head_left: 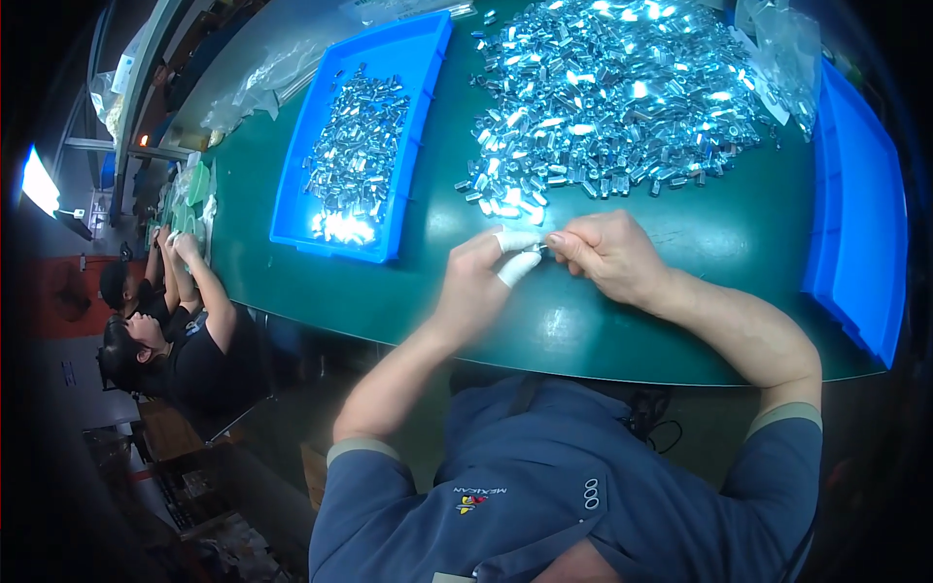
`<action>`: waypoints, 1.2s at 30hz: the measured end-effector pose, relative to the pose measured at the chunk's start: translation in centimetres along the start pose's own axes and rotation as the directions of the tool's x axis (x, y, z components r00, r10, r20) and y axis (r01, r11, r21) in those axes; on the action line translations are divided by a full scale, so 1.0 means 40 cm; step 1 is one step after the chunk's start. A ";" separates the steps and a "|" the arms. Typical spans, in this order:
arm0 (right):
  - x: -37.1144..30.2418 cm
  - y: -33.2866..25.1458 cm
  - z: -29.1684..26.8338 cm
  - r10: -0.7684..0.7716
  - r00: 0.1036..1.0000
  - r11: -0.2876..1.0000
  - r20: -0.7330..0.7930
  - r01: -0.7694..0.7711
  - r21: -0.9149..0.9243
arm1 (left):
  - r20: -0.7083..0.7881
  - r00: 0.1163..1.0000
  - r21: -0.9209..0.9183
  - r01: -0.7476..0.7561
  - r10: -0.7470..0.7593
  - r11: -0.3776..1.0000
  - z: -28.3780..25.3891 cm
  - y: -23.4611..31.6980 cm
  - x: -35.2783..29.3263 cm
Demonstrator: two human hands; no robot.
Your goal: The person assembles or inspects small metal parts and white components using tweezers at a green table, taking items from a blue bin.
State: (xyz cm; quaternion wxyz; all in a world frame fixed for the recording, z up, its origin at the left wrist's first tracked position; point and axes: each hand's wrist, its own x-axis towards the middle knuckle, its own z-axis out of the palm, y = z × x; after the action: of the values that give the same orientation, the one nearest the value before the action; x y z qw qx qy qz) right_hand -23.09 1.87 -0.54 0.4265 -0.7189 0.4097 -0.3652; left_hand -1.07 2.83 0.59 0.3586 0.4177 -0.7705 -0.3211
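Note:
My left hand [473, 282] has white finger covers [519, 268] on its thumb and index finger. Those two fingertips close on a small shiny metal piece [543, 251], mostly hidden by the fingers. From the other side my bare right hand [614, 255] pinches at the same piece, thumb and fingertips together. Both hands meet over the green table, just nearer to me than a large heap of short silvery metal pieces [603, 107]. Left of the hands lies a shallow blue tray [413, 136] with many similar metal pieces [360, 146] spread inside.
At the far right a second blue tray [855, 214] stands along the table edge. Clear plastic bags [782, 49] lie behind the heap, and more plastic wrapping [253, 92] lies at the back left. Co-workers in dark clothing [194, 350] sit at the left.

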 end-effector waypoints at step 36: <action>-0.002 -0.013 -0.006 0.159 0.986 0.965 -0.052 -0.144 0.217 | -0.078 0.965 0.153 0.261 -0.252 0.953 -0.149 -0.049 0.067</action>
State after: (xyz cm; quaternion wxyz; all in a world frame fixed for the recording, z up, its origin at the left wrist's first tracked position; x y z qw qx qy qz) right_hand -23.19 2.04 0.00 0.5133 -0.6228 0.4364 -0.3978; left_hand 3.59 -1.54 3.00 0.3009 0.5511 -0.7225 -0.2893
